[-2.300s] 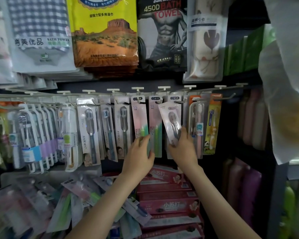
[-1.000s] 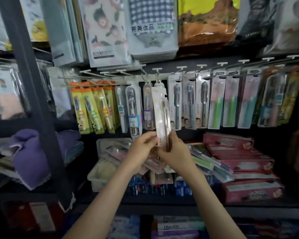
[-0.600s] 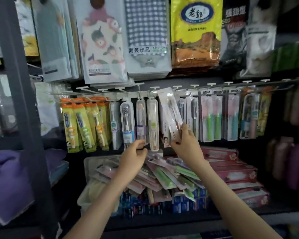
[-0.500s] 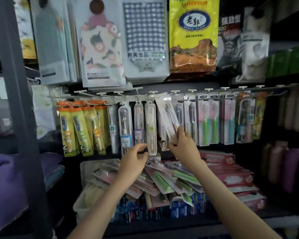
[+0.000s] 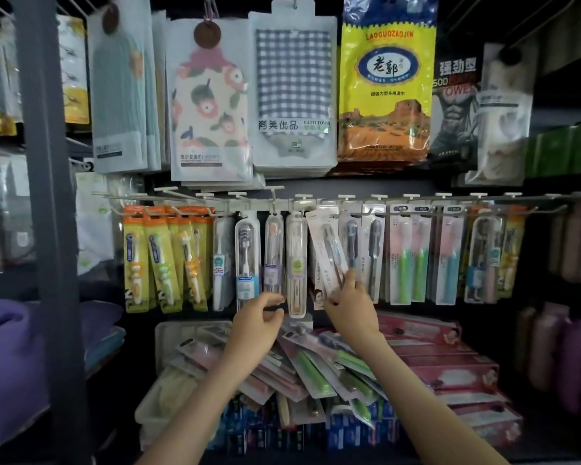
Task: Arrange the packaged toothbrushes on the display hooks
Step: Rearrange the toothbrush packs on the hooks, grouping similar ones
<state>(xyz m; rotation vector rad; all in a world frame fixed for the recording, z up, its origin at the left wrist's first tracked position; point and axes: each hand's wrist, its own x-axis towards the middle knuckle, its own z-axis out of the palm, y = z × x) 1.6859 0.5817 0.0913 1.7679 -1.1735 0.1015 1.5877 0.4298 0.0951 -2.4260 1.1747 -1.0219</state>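
Clear cases hang just beside the tilted toothbrush pack, seemingly unhooked.

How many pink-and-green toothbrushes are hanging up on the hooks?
2. They hang side by side, right of the middle: the left pink-and-green pack and the right pink-and-green pack. More may hide behind them.

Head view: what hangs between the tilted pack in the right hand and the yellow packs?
In the head view, four upright packs hang there: a white toothbrush pack, a blue-labelled case, a purple-labelled case and a yellow-labelled case.
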